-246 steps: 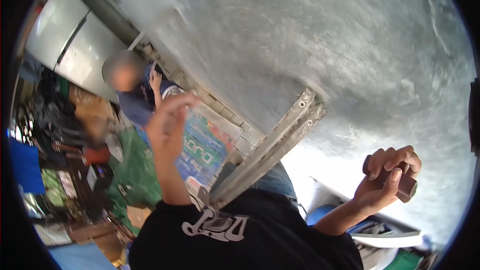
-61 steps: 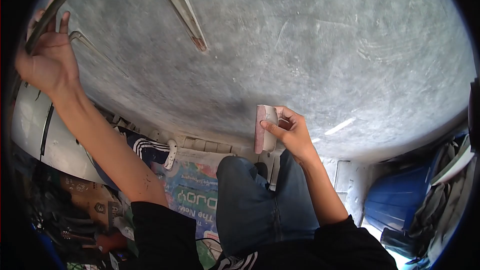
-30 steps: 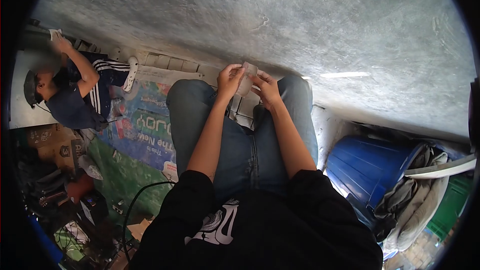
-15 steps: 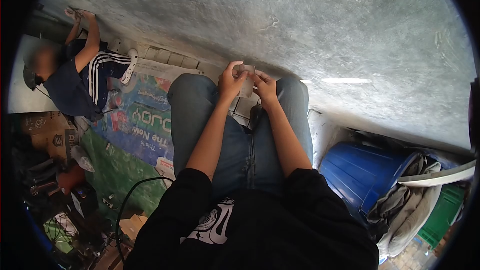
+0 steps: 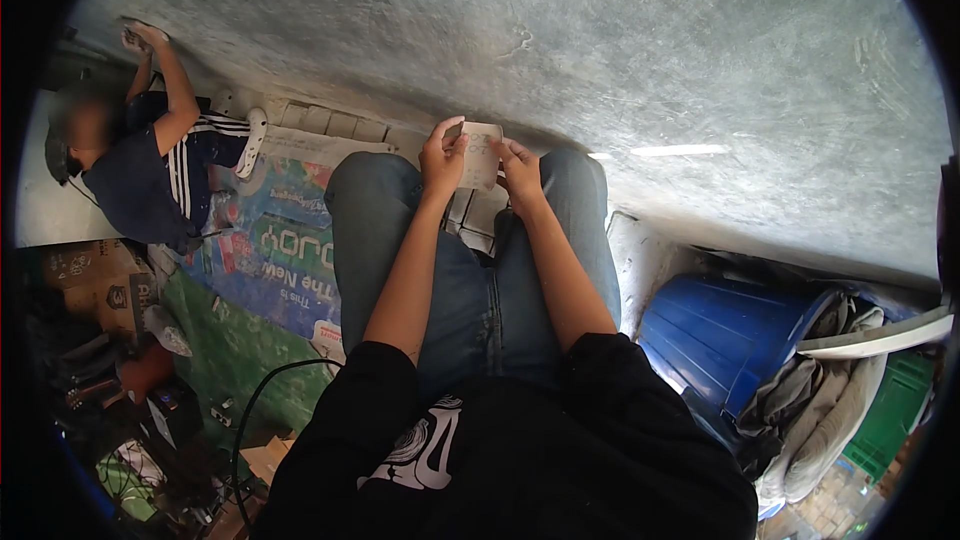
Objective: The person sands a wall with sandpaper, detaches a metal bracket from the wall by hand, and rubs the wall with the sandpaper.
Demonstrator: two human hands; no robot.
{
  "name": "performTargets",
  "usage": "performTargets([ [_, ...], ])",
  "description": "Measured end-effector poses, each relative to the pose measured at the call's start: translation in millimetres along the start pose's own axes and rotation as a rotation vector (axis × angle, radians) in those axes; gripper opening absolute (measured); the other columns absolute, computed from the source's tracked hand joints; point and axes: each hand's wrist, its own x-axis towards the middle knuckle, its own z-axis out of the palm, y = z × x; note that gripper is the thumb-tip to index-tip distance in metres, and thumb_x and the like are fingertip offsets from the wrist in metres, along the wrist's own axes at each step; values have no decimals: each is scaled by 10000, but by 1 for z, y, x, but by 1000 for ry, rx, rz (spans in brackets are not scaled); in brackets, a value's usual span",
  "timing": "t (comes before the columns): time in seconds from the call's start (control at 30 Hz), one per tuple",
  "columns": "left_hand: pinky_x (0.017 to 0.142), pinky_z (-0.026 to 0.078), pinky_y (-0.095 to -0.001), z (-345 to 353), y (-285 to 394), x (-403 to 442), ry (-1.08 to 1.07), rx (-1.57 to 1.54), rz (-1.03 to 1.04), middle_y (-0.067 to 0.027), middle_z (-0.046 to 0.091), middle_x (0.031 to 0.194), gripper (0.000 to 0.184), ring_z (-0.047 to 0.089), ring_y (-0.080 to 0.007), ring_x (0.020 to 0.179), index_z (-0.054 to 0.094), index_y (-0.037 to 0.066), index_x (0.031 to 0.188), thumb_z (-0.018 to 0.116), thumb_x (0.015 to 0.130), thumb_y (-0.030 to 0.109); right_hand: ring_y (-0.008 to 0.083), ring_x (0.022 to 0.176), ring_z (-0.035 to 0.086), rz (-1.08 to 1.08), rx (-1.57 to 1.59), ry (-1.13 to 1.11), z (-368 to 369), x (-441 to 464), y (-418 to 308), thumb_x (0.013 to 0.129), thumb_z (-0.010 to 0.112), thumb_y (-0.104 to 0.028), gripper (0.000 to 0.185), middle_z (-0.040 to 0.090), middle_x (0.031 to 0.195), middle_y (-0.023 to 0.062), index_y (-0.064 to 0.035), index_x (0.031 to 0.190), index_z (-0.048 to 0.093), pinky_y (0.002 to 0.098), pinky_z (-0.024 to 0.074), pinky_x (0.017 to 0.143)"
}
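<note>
Between my raised knees, a small piece of sandpaper point(image 5: 481, 162) is spread out with its pale, printed back facing me. My left hand point(image 5: 441, 162) pinches its left edge, thumb on the near face. On the opposite edge, my right hand point(image 5: 520, 176) grips the sheet with thumb and fingers. A fold or second layer seems to show near the top left corner, but the far side is hidden. Just beyond both hands rises the grey plastered wall point(image 5: 620, 50).
At the left another person point(image 5: 150, 160) crouches, hands against the wall. A printed banner point(image 5: 290, 240) covers the floor beside my left leg. A blue barrel point(image 5: 725, 335) lies at the right, near a green crate point(image 5: 893, 410). A black cable point(image 5: 262, 380) curves at lower left.
The sandpaper has been opened out, so more of its printed back shows. My hands are slightly farther apart. The other person's hands have shifted along the wall, and my view has moved slightly.
</note>
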Motion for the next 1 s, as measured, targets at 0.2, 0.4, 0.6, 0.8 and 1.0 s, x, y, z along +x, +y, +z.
performTargets([
  [0.2,602,464,-225,1,3,-1,10,-87,22,-104,669,786,328,615,-110,683,589,115,1091,652,779,34,129,818,572,32,-35,-24,-1,0,-1,852,581,-272,233,607,865,17,-80,976,626,306,470,695],
  [0.4,598,462,-223,1,6,-3,16,-86,48,-99,669,771,330,616,-106,686,591,110,1082,653,771,20,113,779,570,24,-33,-23,-1,0,0,849,590,-286,245,613,848,12,-78,969,637,289,466,676],
  [0.6,601,465,-226,0,9,-6,19,-93,46,-98,670,787,340,621,-115,692,584,104,1091,663,768,33,200,839,582,-295,-387,151,8,-13,-6,803,614,-180,229,582,902,82,-55,993,585,348,486,713],
  [0.8,532,456,-238,-3,-13,0,120,-42,19,-81,603,864,348,539,-100,638,553,105,1111,682,789,134,369,1018,503,-938,-1105,143,13,-12,21,691,592,-32,314,527,996,196,-19,1000,536,425,469,808],
  [1.0,490,433,-224,-13,-10,4,-45,-147,-210,-97,626,854,319,565,-118,646,492,81,1158,595,864,152,328,1197,415,-1013,-1115,27,18,-14,30,801,567,-231,479,493,1220,199,25,1197,478,374,323,1018],
])
